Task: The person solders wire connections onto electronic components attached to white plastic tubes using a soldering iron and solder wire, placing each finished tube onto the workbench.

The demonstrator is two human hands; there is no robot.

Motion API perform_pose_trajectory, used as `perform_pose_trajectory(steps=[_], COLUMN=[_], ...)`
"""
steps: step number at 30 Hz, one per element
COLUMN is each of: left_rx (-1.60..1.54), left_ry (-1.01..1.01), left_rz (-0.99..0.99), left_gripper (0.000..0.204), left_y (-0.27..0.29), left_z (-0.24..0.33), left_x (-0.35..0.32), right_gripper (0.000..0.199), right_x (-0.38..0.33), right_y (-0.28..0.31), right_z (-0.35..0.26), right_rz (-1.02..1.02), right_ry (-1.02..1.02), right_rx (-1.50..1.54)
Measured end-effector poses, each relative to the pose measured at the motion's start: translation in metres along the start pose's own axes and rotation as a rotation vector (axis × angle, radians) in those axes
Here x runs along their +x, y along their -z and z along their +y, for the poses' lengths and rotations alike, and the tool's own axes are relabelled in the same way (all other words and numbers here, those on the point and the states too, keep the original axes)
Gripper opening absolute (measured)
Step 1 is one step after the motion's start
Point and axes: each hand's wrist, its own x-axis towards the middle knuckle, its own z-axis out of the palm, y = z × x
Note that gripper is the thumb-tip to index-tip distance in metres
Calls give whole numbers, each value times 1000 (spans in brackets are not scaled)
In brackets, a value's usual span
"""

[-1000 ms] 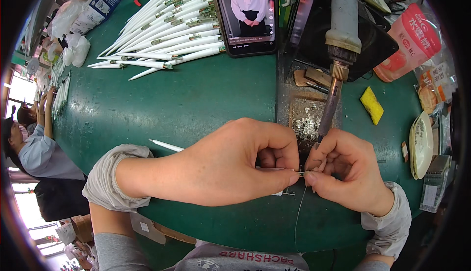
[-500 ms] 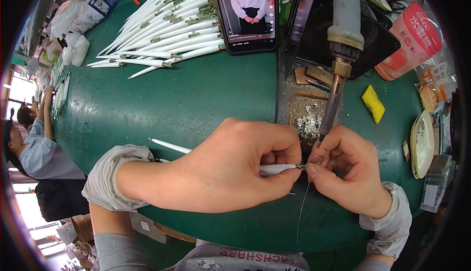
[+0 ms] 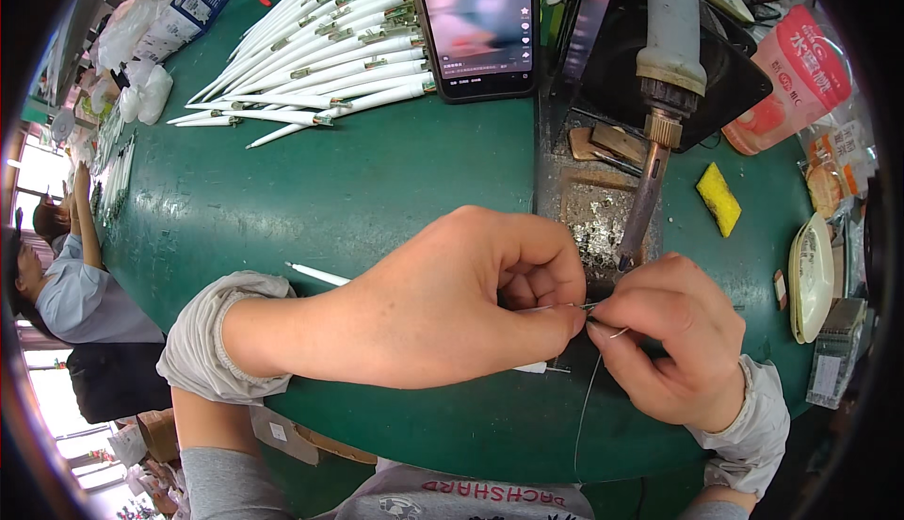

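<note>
Head view: my left hand [image 3: 443, 308] is pinching a thin white tube [image 3: 320, 275], my right hand [image 3: 669, 332] is pinching fine wire [image 3: 617, 333] at its tip under the soldering iron [image 3: 659, 134]; finished tubes [image 3: 320, 49] are piling far-left on the tabletop [image 3: 377, 190].

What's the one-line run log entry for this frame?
left hand: holds thin white tube | right hand: pinches solder wire | soldering iron: fixed, tip above hands | white tubes pile: far left | phone
</note>
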Motion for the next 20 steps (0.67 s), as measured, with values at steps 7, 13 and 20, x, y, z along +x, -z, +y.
perform_pose_trajectory(steps=[7, 13, 20], left_rx=[78, 50, -33], left_ry=[-29, -47, -135], left_rz=[48, 65, 9], left_gripper=[8, 7, 7], left_y=[-3, 2, 8], left_z=[2, 6, 2], left_x=[-1, 3, 10], right_gripper=[21, 13, 21], right_x=[-3, -2, -2], right_y=[5, 12, 15], right_z=[-10, -8, -5], right_rz=[6, 1, -81], right_ry=[-328, -541, -457], right_rx=[257, 482, 366])
